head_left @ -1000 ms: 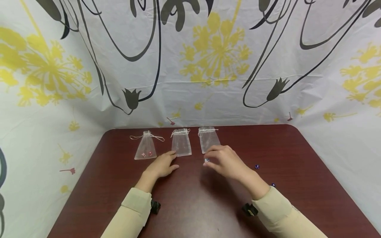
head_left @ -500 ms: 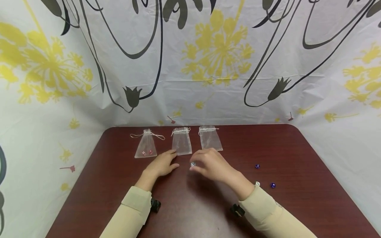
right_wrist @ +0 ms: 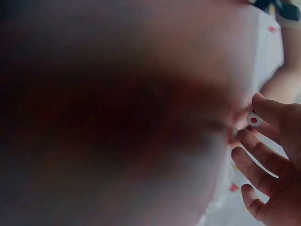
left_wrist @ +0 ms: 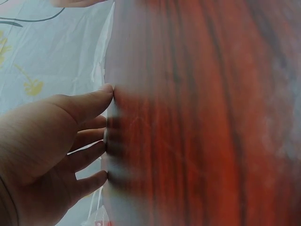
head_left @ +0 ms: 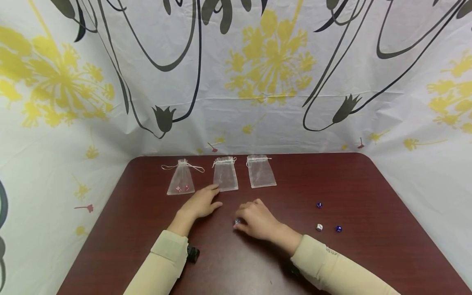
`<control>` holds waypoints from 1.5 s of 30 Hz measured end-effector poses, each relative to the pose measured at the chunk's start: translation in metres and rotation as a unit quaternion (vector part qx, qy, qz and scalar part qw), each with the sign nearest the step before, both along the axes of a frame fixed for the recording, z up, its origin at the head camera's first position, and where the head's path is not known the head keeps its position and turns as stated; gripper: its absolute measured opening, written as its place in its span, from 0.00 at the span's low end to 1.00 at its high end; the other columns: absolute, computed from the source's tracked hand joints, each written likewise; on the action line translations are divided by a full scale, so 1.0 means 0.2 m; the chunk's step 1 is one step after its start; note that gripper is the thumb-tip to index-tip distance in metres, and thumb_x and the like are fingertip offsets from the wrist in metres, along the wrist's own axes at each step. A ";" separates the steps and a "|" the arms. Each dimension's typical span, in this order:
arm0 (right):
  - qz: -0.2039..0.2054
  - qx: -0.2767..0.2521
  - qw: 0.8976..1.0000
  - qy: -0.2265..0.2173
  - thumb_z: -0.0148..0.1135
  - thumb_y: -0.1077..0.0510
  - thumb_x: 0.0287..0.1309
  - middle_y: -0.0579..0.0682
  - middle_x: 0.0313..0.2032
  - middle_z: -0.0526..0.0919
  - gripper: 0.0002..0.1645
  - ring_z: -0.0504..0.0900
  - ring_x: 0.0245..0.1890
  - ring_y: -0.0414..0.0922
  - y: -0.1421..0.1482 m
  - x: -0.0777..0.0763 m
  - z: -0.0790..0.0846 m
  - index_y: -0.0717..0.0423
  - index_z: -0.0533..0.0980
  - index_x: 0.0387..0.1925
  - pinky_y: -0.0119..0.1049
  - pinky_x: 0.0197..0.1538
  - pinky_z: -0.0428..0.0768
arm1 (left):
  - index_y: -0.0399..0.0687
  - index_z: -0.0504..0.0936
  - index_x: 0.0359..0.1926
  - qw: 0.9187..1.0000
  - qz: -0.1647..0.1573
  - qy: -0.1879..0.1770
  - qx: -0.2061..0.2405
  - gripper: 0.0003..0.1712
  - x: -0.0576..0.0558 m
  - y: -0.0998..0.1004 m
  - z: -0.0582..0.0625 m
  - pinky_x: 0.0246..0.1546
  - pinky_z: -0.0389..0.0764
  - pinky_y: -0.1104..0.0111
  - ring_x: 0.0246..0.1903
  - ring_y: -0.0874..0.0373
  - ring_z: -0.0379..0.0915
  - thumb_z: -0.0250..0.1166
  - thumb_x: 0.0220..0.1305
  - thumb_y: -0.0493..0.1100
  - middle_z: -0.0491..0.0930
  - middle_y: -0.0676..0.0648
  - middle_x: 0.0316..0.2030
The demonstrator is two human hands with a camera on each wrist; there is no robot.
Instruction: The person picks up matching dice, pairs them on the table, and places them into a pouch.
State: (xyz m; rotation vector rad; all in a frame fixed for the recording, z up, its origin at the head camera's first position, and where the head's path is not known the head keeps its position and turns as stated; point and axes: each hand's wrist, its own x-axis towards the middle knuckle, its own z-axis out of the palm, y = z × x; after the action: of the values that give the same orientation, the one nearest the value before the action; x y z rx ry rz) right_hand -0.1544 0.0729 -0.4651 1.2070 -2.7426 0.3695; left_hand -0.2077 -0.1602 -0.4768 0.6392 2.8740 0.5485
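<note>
Between thumb and fingers my right hand [head_left: 258,221] pinches a white die [head_left: 237,221], low over the middle of the table. In the right wrist view the die [right_wrist: 254,118] shows a red dot on one face, held near the fingertips, with the other fingers spread below. My left hand [head_left: 199,204] rests on the table with its fingers extended. Its fingertips lie right at the lower left corner of the middle sheer drawstring pouch [head_left: 225,180]. The left wrist view shows the fingertips of that hand [left_wrist: 51,141] against the tabletop.
Left of it lies another sheer pouch [head_left: 180,178] with red and white dice inside. A third pouch [head_left: 261,174] lies to the right. On the right of the dark red table [head_left: 368,192] are a white die [head_left: 319,227], a blue die [head_left: 319,205] and another blue die [head_left: 339,228].
My right hand has moved left, then down toward me with the white die, away from the right pouch. Another white die by the forearm has come into full view. The left hand stays put.
</note>
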 end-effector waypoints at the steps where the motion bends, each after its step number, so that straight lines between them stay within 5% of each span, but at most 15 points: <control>1: 0.000 0.007 1.000 -0.001 0.74 0.43 0.56 0.39 0.34 0.83 0.12 0.82 0.38 0.39 0.00 0.01 -0.02 0.43 0.86 0.35 0.39 0.41 0.70 | 0.37 0.73 0.69 1.000 0.000 0.001 -0.001 0.32 0.00 0.00 0.00 0.69 0.66 0.53 0.71 0.44 0.62 0.64 0.72 0.51 0.65 0.40 0.73; 12: 0.000 0.018 1.000 -0.004 0.76 0.42 0.53 0.39 0.32 0.78 0.13 0.79 0.35 0.40 0.01 0.04 -0.05 0.43 0.86 0.36 0.35 0.35 0.66 | 0.38 0.73 0.69 1.000 -0.001 0.000 0.003 0.32 0.01 0.01 0.02 0.70 0.65 0.53 0.71 0.44 0.62 0.64 0.72 0.51 0.65 0.40 0.73; 22: -0.015 -0.032 0.999 -0.018 0.72 0.39 0.58 0.42 0.40 0.84 0.20 0.82 0.43 0.41 0.07 0.04 0.02 0.47 0.86 0.44 0.42 0.46 0.75 | 0.37 0.72 0.69 1.000 -0.002 -0.008 0.002 0.32 0.02 0.00 0.01 0.70 0.64 0.52 0.72 0.44 0.61 0.64 0.72 0.50 0.64 0.40 0.73; 32: -0.060 -0.105 0.992 0.032 0.74 0.45 0.57 0.48 0.43 0.86 0.22 0.85 0.45 0.47 0.32 0.01 0.17 0.54 0.85 0.47 0.49 0.48 0.77 | 0.38 0.68 0.72 1.000 -0.022 -0.006 -0.016 0.34 0.01 -0.01 0.01 0.71 0.62 0.52 0.74 0.45 0.56 0.61 0.74 0.51 0.59 0.40 0.75; 45: -0.106 -0.147 0.982 0.047 0.76 0.52 0.55 0.46 0.41 0.87 0.16 0.87 0.41 0.47 0.65 0.03 0.20 0.53 0.84 0.44 0.57 0.46 0.78 | 0.38 0.63 0.75 0.998 -0.047 -0.012 -0.028 0.36 0.02 -0.04 -0.01 0.74 0.54 0.50 0.76 0.46 0.50 0.57 0.77 0.53 0.54 0.40 0.77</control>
State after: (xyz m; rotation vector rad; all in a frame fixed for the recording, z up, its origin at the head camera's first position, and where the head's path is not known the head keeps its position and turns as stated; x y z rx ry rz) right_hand -0.1485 0.2039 -0.4253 0.8301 -2.5853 0.6478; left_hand -0.2029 -0.1692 -0.4783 0.7480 2.8100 0.4565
